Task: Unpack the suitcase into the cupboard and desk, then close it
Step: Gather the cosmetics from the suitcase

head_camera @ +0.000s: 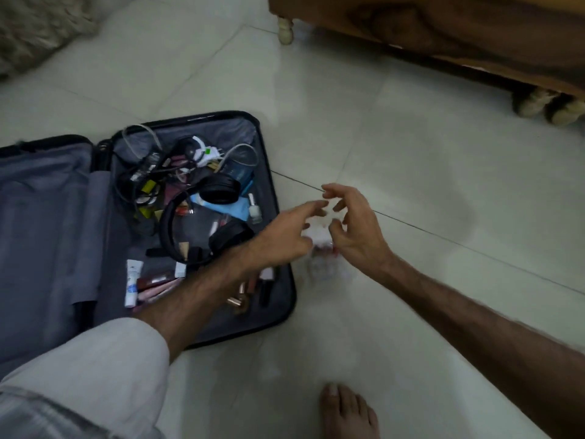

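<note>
A bare foot [348, 410] stands on the pale tiled floor [411, 153] at the bottom edge of the view. Above it both forearms reach forward, the left one coming out of a light sleeve [95, 369] and crossing the near right corner of the suitcase [278, 324].

The left hand [285, 239] and the right hand [351, 226] meet just off the suitcase's right rim, over the floor. Between and beneath them is a blurred, see-through item with white and reddish patches, possibly a small clear pouch [319, 251]; the blur is too strong to say more. The left hand's fingers stretch toward the right hand; the right hand's fingers are spread and loosely bent. Whether either hand actually holds the pouch cannot be told.

The suitcase lies open flat on the floor to the left of the hands, its grey-lined lid half [47, 217] further left. The right half holds black headphones [202, 226], a white tube [132, 283] and several lipsticks [240, 296] near the left forearm, a small nail-polish bottle [254, 210] by the right rim, and tangled cables with a white plug [205, 152] at the far end. No writing on any of these is legible.

Farthest away, wooden furniture [443, 30] on pale turned feet runs along the top right.
</note>
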